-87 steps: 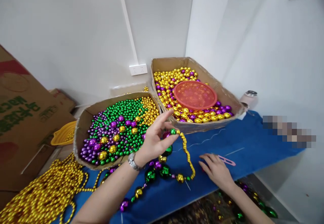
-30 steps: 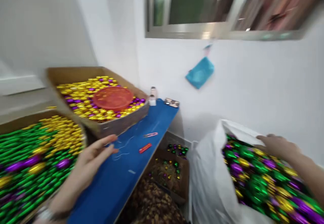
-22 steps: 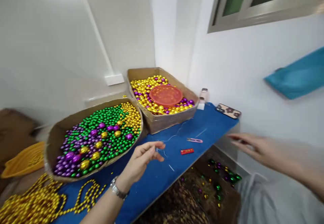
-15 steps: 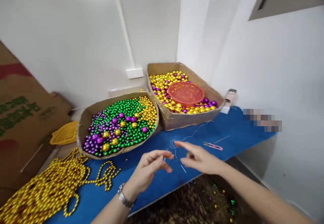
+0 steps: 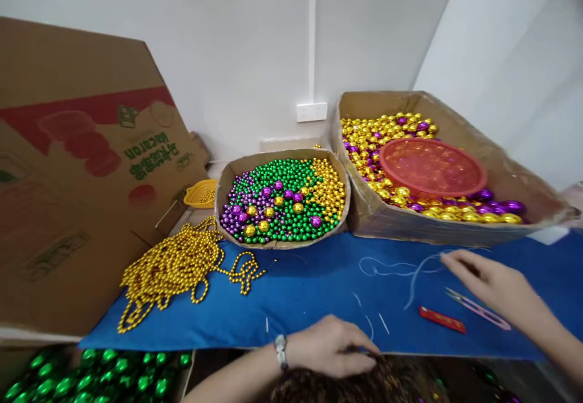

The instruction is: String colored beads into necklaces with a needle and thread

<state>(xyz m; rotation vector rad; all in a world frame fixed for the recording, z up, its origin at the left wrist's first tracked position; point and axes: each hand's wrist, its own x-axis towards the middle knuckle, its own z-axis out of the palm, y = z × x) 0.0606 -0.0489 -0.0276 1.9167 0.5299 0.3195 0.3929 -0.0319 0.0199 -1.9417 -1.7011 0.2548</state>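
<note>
A: What is being changed since half a second ago?

B: The hands are being parted. The left hand [image 5: 332,345] is being brought down to the near edge of the blue table [image 5: 296,287]. The right hand [image 5: 496,284] is being carried off to the right, over the end of the white thread [image 5: 392,272].

A: How are the grips being held?

B: The left hand's fingers are being curled down over the table edge, against a dark heap of beads [image 5: 364,385]; whether anything is being pinched beneath them cannot be told. The right hand's fingers are being stretched out loose and apart, blurred, with nothing clamped. Contact with the thread cannot be told.

A: What is lying around them?

B: The thread is lying in loops on the table, in front of the large box [image 5: 455,224] of gold and purple beads, on which an orange bowl [image 5: 432,166] is resting. Just left of it, a smaller box [image 5: 282,199] of green, purple and gold beads is being kept. Gold bead strands [image 5: 177,266] are being piled beside cardboard cartons [image 5: 68,178].

A: Is anything being blocked?

B: The pink snips [image 5: 478,309] are being partly covered by the right hand, with a small red strip [image 5: 441,320] just beside them.
</note>
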